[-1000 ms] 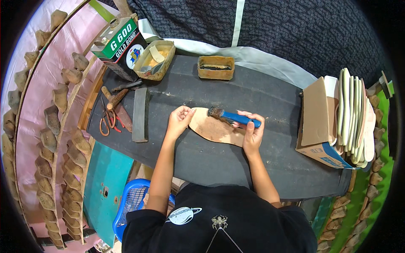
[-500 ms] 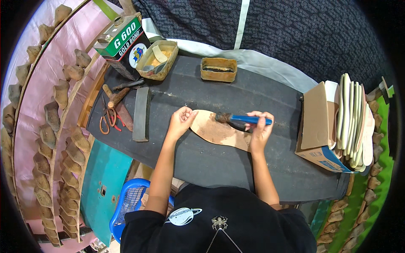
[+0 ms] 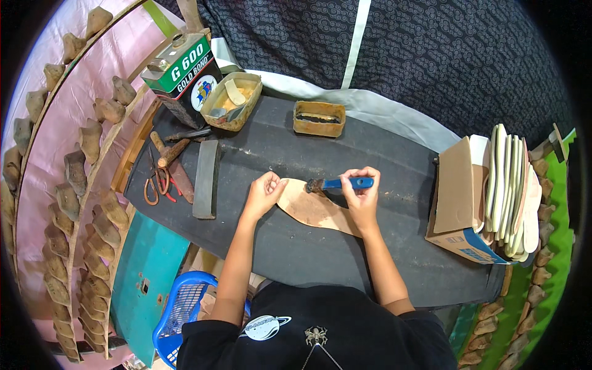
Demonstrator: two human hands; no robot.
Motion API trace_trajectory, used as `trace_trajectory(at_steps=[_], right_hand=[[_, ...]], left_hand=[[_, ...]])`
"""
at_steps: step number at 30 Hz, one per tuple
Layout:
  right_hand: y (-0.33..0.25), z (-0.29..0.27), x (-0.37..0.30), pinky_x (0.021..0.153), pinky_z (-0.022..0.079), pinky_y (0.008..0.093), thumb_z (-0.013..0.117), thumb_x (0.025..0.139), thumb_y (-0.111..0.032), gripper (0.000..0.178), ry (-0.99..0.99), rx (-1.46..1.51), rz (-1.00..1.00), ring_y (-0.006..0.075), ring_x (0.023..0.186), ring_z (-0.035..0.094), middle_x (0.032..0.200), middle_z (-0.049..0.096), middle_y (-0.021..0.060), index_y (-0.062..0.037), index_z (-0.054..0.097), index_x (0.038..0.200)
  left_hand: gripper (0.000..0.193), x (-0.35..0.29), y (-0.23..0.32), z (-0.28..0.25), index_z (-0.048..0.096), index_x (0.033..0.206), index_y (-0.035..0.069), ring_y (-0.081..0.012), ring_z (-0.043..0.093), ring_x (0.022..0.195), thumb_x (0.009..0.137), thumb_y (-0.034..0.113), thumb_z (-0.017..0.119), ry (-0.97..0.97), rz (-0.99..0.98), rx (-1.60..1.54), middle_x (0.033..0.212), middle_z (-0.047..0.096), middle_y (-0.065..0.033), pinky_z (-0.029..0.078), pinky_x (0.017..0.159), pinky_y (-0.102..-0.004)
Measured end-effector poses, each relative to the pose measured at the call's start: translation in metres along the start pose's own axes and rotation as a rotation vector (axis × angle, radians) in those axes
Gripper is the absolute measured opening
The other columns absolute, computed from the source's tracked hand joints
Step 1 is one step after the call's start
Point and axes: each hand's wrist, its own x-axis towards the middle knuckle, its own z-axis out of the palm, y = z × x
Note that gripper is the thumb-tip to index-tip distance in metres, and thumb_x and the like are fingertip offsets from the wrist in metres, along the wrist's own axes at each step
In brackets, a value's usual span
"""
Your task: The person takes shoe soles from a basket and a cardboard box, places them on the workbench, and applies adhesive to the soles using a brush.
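A tan shoe insole lies on the dark table, with a darker damp-looking patch over part of its face. My left hand pinches its rounded left end between thumb and fingers. In my right hand is a blue-handled brush, gripped by the handle. The dark bristles rest on the insole's upper edge, near my left hand. My right wrist hides the insole's right end.
An open cardboard box of insoles stands at the right. Behind are a small tub, a tray with scrapers and a metal can. Scissors, a hammer and a grey block lie left.
My right hand and the brush have moved left along the insole, and the bristles are now nearer its upper left edge. The whole view has shifted slightly.
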Motion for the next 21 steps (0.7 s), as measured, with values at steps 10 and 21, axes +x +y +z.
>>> trace_trajectory(at_steps=[10,21], right_hand=[[-0.015,-0.016,0.017,0.047,0.039,0.021,0.055,0.071,-0.004,0.023,-0.026,-0.453,-0.108,0.0077,0.051,0.046,0.063,0.051,0.0053,-0.0055,0.033,0.081],[-0.003,0.01,0.028,0.044,0.04,0.0198,0.056,0.075,-0.005,0.022,0.042,-0.175,-0.038,0.0057,0.053,0.047,0.065,0.05,0.0038,-0.0049,0.036,0.083]], left_hand=[[0.021,0.0,0.003,0.0,0.046,0.062,0.002,-0.0017,0.032,0.048,0.073,0.013,0.06,0.042,0.011,0.127,0.051,0.038,0.0044,0.029,0.042,-0.0179],[0.022,0.0,0.007,-0.001,0.046,0.064,0.002,-0.0029,0.033,0.048,0.073,0.015,0.061,0.045,0.044,0.183,0.05,0.039,0.0021,0.032,0.044,-0.019]])
